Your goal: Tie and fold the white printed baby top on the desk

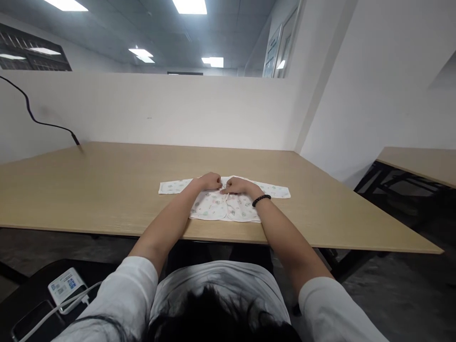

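Note:
A small white baby shirt with a pale print lies flat on the table, its long sleeves spread out to both sides. Its front edges meet near the middle, where a narrow strip hangs down. My left hand is closed at the upper front of the shirt, its fingertips pinching the cloth by the neckline. Close beside it, my right hand is also closed, thumb and forefinger pressed together on the front opening. The exact bit of cloth between the fingers is too small to make out.
The light wooden table reaches a white partition at the back. A black cable comes down at the left. A white device with a cord rests on a black seat at lower left. Another table stands at right.

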